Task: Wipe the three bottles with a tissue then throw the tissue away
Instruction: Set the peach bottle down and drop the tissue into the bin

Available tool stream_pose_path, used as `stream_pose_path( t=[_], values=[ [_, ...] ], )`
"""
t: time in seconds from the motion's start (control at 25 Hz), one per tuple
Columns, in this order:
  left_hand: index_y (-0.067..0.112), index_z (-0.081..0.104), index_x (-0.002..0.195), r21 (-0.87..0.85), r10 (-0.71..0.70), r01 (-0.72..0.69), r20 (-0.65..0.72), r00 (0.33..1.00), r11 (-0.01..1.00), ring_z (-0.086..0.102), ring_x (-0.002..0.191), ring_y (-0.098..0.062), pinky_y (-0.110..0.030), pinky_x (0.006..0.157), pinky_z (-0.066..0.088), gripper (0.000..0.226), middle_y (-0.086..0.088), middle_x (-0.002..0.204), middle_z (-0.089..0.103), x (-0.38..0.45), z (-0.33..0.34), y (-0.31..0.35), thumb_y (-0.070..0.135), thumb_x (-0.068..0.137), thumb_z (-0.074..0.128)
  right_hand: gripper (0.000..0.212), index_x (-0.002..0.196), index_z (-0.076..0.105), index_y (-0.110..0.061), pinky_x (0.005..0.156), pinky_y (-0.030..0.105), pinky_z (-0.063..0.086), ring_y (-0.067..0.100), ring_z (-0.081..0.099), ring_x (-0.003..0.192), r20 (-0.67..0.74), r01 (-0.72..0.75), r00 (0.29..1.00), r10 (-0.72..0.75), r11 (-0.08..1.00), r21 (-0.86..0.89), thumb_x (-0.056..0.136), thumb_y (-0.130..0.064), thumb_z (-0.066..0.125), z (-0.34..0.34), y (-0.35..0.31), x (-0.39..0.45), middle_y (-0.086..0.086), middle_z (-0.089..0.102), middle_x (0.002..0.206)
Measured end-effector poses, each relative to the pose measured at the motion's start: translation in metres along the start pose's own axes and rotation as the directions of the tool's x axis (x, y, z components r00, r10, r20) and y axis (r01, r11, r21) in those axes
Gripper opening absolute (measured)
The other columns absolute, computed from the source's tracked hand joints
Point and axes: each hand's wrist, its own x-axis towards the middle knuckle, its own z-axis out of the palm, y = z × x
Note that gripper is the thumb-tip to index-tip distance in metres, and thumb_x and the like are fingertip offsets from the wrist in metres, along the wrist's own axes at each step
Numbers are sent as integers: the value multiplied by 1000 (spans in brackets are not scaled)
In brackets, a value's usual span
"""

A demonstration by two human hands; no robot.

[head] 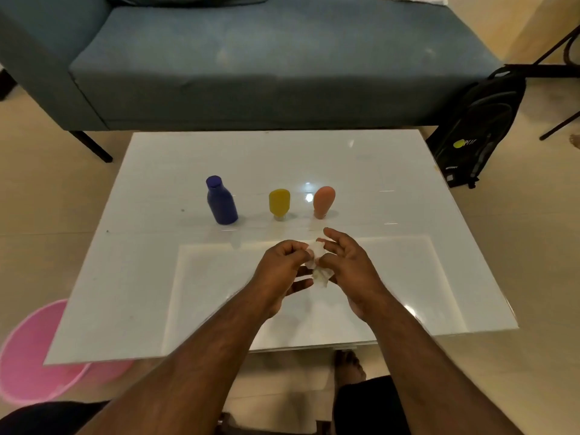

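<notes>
Three bottles (279, 204) stand in a row on the table (157, 277) (sofa (251, 58) behind).

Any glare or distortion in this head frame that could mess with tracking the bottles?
Head view: a lamp glare spot on the glossy table sits between the yellow bottle and orange bottle; wide-angle bending curves the sofa and table edges; warm, dim light; the tissue is pale against the white top.

Tissue half hidden between two hands
Pink bucket (34, 353) partly under the table (408, 215); sofa (251, 58) cut off at top
</notes>
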Motion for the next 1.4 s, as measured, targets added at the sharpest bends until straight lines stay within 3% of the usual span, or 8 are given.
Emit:
stream_pose_path(
  t=[0.2,0.4,0.52,0.64,0.76,1.04,1.16,1.4],
  values=[
    [13,69,107,104,87,-86,-7,996,991,73,98,-24,-37,86,62,11,-7,107,74,-45,-47,6,15,97,65,39,117,62,-20,87,39,55,21,66,99,186,-34,982,33,999,2,80,-19,74,25,-11,-23,3,69,108],
    [8,68,110,19,168,-167,-89,982,986,73,101,-29,-45,94,59,15,-12,111,74,-85,-97,8,13,100,59,15,93,68,-11,85,41,56,24,70,89,267,3,964,-6,1000,13,81,-16,74,72,-26,-37,5,72,95],
    [6,67,114,-69,169,-180,-132,977,981,73,101,-31,-47,93,60,18,-15,112,73,-104,-132,11,10,101,55,11,93,68,-11,83,40,58,22,71,85,265,57,963,-45,998,-39,84,-17,70,111,-37,-43,4,73,92],
    [10,70,116,-209,151,-178,-140,979,961,75,97,-27,-37,80,62,19,-11,109,76,-120,-172,12,16,99,63,12,96,67,-13,81,38,58,21,71,85,272,101,959,-84,994,-49,85,-17,69,157,-46,-52,5,73,94],
    [11,71,114,-203,162,-193,-159,974,960,74,92,-21,-29,70,57,22,-7,103,78,-129,-214,6,19,94,70,13,96,64,-11,76,34,59,20,71,85,305,107,948,-90,994,-38,85,-15,69,196,-51,-56,4,73,93],
    [7,68,113,-485,120,-245,-274,954,840,76,93,-25,-35,74,62,17,-11,105,77,-131,-305,-20,7,96,64,16,98,61,-11,66,37,60,22,71,83,400,90,916,-45,991,-96,84,-11,69,295,-55,-45,6,72,92],
    [8,67,119,-499,86,-230,-295,952,836,76,96,-27,-31,74,61,31,-13,109,77,-130,-335,-32,2,89,71,21,99,58,-8,67,45,60,29,71,83,428,74,903,-20,991,-109,83,-11,71,335,-46,-39,13,71,93],
    [9,66,118,-535,-37,-238,-452,891,810,75,92,-25,-30,69,60,32,-14,110,73,-118,-399,-72,-3,89,69,23,97,60,-14,64,36,59,25,71,78,480,39,874,73,975,-219,80,-3,70,404,-14,-16,8,70,84]
  ],
)
